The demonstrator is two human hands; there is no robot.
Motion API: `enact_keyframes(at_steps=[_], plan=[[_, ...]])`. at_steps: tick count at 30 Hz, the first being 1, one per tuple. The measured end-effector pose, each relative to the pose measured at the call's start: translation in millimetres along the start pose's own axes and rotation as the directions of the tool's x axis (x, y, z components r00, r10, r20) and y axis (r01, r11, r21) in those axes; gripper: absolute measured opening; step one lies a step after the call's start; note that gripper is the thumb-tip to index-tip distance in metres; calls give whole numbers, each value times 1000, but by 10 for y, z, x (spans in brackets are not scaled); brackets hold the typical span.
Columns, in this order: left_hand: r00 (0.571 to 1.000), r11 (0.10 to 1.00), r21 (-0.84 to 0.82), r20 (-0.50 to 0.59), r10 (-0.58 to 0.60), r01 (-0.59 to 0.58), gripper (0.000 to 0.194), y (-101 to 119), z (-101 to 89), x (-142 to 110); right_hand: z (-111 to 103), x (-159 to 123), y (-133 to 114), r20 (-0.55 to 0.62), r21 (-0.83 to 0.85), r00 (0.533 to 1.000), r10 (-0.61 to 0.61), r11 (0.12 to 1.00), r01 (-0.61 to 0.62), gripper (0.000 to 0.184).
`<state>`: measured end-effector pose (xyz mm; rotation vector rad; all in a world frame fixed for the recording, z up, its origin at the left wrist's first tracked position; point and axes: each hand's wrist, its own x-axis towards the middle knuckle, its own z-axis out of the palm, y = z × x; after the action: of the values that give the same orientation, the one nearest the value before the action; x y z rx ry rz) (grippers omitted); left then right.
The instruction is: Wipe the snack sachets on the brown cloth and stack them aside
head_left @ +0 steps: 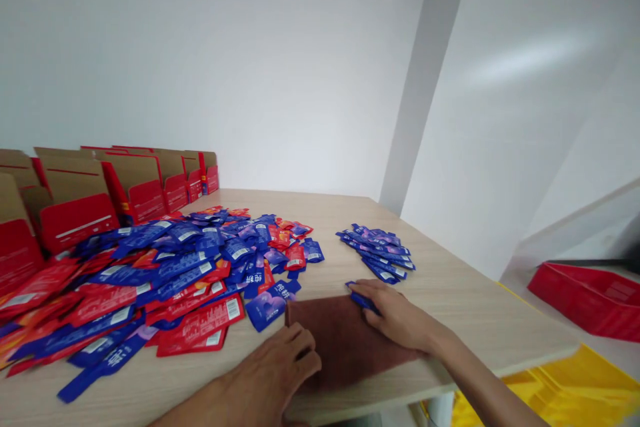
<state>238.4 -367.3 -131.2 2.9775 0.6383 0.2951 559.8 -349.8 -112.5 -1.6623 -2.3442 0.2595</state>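
Note:
A brown cloth [345, 340] lies flat on the wooden table [475, 307] near its front edge. My left hand [277, 367] rests on the cloth's left edge with its fingers curled. At the cloth's far right corner my right hand [395, 317] lies with its fingers pressed on a blue sachet [361, 298]. A large heap of blue and red sachets [150, 280] spreads over the left of the table. A small pile of blue sachets [380, 252] lies just beyond my right hand.
Open brown and red cardboard boxes [75, 200] stand in a row at the back left. A red crate [590, 297] sits on a lower surface at the right. Yellow crates [575, 387] are below the table's right edge. White walls close the back.

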Motion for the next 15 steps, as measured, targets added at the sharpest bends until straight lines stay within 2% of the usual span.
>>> enact_keyframes(at_steps=[2, 4, 7, 9, 11, 12, 13, 15], plan=[[999, 1000, 22, 33, -10, 10, 60, 13, 16, 18, 56, 30, -49, -83, 34, 996, -36, 999, 39, 62], [998, 999, 34, 52, -18, 17, 64, 23, 27, 12, 113, 42, -144, -116, 68, 990, -84, 993, 92, 60], [998, 998, 29, 32, -56, 55, 65, 57, 75, -64, 182, 54, -351, -95, 106, 985, -143, 983, 153, 57], [998, 993, 90, -7, -70, 70, 68, 97, 199, -139, 235, 74, -489, -67, 118, 982, -179, 975, 186, 56], [994, 964, 255, -97, -44, 67, 66, 154, 424, -199, 301, 107, -591, -33, 121, 977, -210, 970, 212, 55], [986, 927, 371, -164, 9, 53, 58, 190, 562, -214, 337, 125, -625, -12, 121, 976, -219, 968, 219, 55], [959, 882, 461, -281, 38, 100, 42, 230, 703, -215, 372, 143, -648, 8, 120, 975, -224, 968, 222, 55], [925, 827, 535, -377, 48, 175, 35, 316, 946, -174, 429, 175, -666, 36, 117, 973, -228, 968, 222, 54]])
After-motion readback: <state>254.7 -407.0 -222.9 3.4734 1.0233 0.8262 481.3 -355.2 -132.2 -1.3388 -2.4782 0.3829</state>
